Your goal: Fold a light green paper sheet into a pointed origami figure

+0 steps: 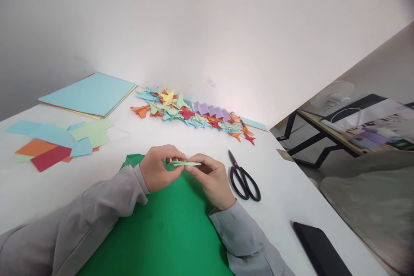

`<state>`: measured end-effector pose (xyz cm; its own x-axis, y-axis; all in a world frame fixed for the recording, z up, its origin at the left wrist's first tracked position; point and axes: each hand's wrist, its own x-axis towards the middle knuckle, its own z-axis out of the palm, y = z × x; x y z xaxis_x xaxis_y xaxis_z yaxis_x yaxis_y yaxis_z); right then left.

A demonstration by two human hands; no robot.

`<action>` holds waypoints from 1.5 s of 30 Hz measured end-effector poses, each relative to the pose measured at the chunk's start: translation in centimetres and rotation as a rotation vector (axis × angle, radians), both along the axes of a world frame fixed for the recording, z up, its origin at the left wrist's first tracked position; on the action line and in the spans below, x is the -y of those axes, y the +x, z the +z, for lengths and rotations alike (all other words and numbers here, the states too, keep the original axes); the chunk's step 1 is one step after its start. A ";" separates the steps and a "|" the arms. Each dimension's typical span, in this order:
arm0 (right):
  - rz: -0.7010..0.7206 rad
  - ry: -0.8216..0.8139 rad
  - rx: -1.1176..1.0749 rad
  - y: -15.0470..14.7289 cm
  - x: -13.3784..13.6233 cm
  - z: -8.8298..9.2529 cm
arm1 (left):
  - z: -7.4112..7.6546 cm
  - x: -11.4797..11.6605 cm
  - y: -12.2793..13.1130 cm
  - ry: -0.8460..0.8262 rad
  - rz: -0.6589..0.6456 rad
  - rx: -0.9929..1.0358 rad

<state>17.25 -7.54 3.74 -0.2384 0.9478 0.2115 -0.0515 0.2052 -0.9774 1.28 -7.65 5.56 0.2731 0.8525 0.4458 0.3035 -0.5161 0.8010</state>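
Both my hands hold a narrow folded piece of pale green paper (pixel 186 164) just above a green mat (pixel 168 233) on the white table. My left hand (pixel 158 169) is curled, pinching the paper's left end. My right hand (pixel 211 179) pinches its right part between thumb and fingers. Grey sleeves cover both forearms.
Black scissors (pixel 243 179) lie shut just right of my right hand. A row of folded coloured paper figures (pixel 194 114) runs along the wall. A stack of paper sheets (pixel 90 95) sits far left, loose coloured scraps (pixel 54 144) nearer. A black flat object (pixel 318 250) lies near the table's right edge.
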 end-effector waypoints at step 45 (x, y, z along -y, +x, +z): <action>-0.114 0.353 0.275 0.4 0.5 0.4 | 0.1 -0.7 -0.8 -0.107 -0.149 0.073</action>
